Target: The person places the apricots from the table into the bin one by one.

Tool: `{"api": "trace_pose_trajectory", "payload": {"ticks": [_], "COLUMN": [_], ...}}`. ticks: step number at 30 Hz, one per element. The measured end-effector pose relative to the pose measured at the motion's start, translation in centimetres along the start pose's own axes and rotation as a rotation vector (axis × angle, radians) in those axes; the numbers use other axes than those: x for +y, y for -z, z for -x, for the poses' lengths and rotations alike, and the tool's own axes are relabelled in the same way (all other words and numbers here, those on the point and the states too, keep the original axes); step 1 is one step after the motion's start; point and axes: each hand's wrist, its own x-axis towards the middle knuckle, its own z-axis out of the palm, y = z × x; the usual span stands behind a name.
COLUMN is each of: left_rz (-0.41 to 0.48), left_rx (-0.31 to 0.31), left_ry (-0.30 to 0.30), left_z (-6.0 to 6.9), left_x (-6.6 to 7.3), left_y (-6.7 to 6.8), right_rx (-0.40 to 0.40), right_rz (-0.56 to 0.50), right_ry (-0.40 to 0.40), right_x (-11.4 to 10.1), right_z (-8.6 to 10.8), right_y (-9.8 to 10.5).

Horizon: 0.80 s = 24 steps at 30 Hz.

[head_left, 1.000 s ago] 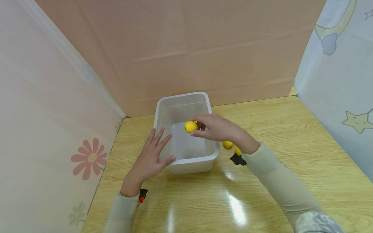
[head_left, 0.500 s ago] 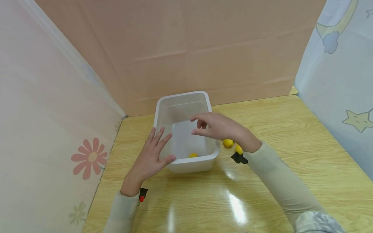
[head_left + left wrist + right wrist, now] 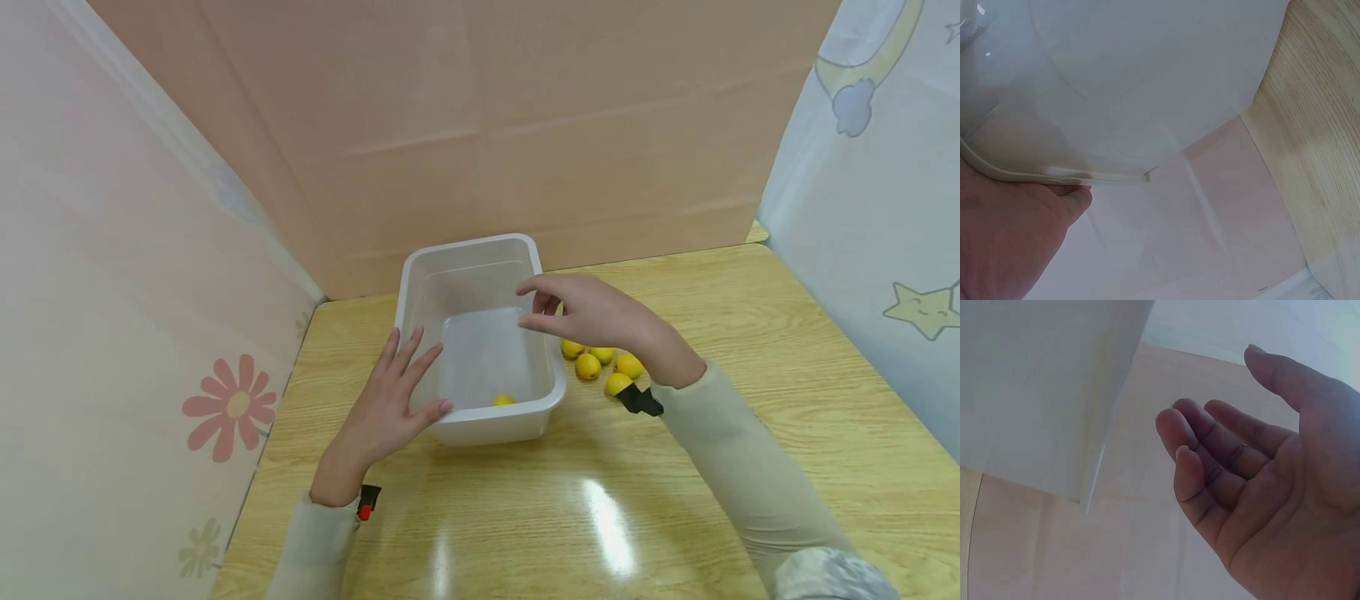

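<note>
A white plastic bin stands on the table, and one yellow lemon lies inside by its near wall, partly hidden by the rim. My left hand rests on the bin's near left corner with fingers spread; the left wrist view shows this hand against the rim. Above the bin's right edge hovers my right hand, fingers loosely bent and holding nothing. In the right wrist view the palm of that hand is bare. Several yellow lemons lie on the table under the right wrist, some partly covered by it.
The wooden table runs up to a tan backdrop behind the bin. A patterned cloth hangs along the left side, another cloth along the right.
My right hand has let go of a lemon, which dropped into the bin, and has then moved right toward the bin's edge. More lemons on the table now show. The left hand stays put.
</note>
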Motion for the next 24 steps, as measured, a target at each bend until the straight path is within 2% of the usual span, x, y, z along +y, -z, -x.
{"api": "trace_pose_trajectory", "payload": {"ticks": [9,24], "left_rz": [0.004,0.001], "left_rx": [0.008,0.014], "left_ry": [-0.002,-0.008], "left_z": [0.0,0.0], "left_x": [0.1,-0.1], "left_y": [0.0,-0.1], "right_rx": [0.050,0.103], "right_rz": [-0.003,0.063], "right_ry": [-0.031,-0.095], "right_x": [2.0,5.6], "right_z": [1.4,4.1], "right_y": [1.0,1.9]}}
